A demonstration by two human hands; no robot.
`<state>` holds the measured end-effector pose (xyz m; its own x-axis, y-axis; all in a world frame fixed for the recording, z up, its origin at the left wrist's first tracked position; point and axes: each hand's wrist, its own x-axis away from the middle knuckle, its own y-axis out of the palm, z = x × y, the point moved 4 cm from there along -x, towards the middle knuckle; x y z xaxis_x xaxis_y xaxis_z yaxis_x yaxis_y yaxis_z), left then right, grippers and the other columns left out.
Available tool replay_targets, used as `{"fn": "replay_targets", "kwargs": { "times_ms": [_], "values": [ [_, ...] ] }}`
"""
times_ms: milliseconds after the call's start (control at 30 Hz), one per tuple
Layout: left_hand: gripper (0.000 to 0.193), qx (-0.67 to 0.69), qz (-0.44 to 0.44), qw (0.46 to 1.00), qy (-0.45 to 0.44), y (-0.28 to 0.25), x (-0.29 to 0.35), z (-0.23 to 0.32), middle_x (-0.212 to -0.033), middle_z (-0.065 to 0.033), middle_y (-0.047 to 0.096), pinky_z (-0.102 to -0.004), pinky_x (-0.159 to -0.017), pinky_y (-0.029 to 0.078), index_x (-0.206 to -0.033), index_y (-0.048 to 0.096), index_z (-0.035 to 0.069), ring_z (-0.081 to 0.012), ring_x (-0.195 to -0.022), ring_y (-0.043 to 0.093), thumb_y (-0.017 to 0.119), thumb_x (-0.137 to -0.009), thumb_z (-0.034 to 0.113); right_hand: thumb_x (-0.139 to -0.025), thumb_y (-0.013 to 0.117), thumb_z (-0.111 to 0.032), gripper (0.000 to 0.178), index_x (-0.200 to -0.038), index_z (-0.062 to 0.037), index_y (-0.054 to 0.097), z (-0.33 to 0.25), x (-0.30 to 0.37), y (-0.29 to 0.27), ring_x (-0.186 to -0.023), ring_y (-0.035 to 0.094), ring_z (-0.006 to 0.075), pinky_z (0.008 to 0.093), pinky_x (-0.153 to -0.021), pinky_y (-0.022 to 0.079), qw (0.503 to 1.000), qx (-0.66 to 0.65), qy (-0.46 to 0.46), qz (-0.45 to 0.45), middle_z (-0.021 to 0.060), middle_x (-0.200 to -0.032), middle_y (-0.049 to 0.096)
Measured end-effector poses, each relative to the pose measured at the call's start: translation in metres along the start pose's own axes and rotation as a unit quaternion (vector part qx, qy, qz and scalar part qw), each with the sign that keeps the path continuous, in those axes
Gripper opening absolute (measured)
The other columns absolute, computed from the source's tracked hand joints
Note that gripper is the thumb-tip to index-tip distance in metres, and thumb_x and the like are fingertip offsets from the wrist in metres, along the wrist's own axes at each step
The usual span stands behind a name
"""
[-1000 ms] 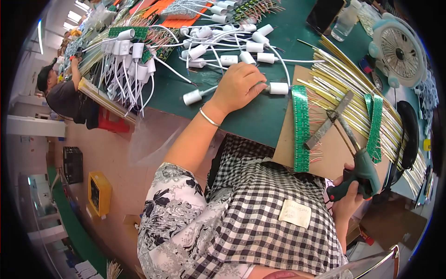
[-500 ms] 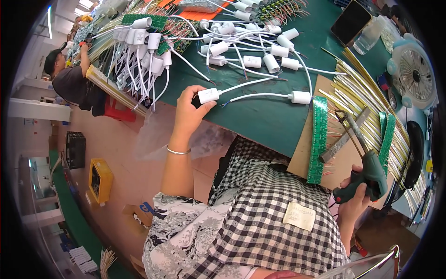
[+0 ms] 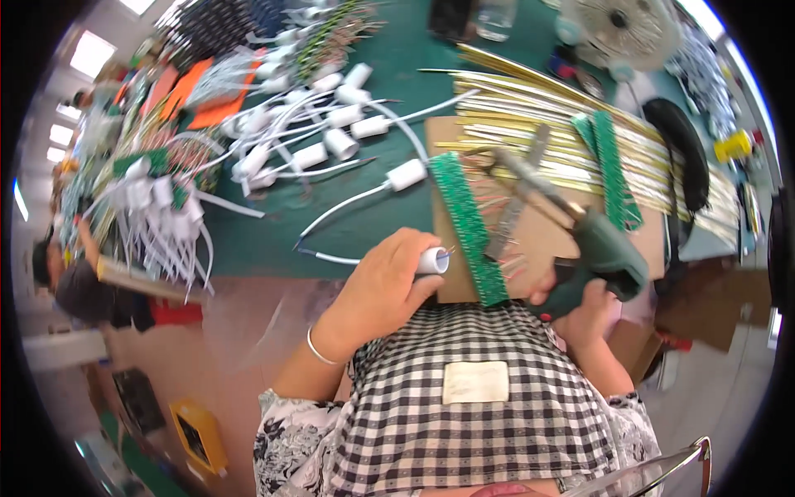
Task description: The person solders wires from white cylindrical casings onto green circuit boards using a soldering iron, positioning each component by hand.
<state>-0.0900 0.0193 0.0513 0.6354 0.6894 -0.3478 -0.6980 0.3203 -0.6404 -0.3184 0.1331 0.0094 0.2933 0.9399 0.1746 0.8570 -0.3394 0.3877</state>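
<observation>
My left hand (image 3: 377, 290) holds a white plastic cylinder (image 3: 432, 261) between thumb and fingers. Its hollow end faces right, with thin wires showing in the opening, and a white cable runs out behind to the left. Just right of it lies a green circuit-board strip (image 3: 469, 228) with fine red wires along one side. In my right hand (image 3: 590, 308) is a dark green pistol-shaped soldering gun (image 3: 609, 261), its long metal barrel pointing up and left above a grey metal bar (image 3: 520, 192). Another white cylinder with cable (image 3: 406, 175) rests on the table beyond my left hand.
A brown board (image 3: 538, 273) lies under the strips. Many gold and white rods (image 3: 530, 108) spread behind it, beside more green strips (image 3: 611, 166). White cabled cylinders (image 3: 339, 142) pile up at the back left. A fan (image 3: 617, 33) and black case (image 3: 679, 149) stand right.
My left hand has come nearer to the circuit-board strip with the white cylinder, whose hollow end now points right. The soldering gun stays in my right hand. The whole view has swung.
</observation>
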Motion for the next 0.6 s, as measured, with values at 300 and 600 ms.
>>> {"fn": "replay_targets", "kwargs": {
  "times_ms": [300, 600],
  "values": [
    [0.01, 0.11, -0.032, 0.992, -0.061, 0.038, -0.006, 0.022, -0.077, -0.0087, 0.059, -0.0271, -0.054, 0.042, -0.088, 0.059, 0.002, -0.017, -0.058, 0.054, 0.059, -0.083, 0.01, -0.082, 0.064, -0.007, 0.021, -0.102, -0.0039, 0.058, -0.005, -0.012, 0.041, -0.08, 0.058, 0.0085, 0.0231, -0.071, 0.048, 0.983, 0.152, 0.076, -0.064, 0.0025, -0.09, 0.062],
    [0.011, 0.082, -0.012, 0.996, -0.027, 0.051, -0.007, 0.028, -0.074, -0.012, 0.057, -0.0348, -0.053, 0.044, -0.085, 0.057, 0.001, -0.0289, -0.059, 0.057, 0.061, -0.075, 0.004, -0.082, 0.066, -0.006, 0.021, -0.1, -0.0033, 0.058, 0.006, -0.014, 0.044, -0.079, 0.057, 0.0069, 0.0226, -0.067, 0.049, 0.989, 0.109, 0.052, -0.084, 0.0009, -0.088, 0.061]
  ]
}}
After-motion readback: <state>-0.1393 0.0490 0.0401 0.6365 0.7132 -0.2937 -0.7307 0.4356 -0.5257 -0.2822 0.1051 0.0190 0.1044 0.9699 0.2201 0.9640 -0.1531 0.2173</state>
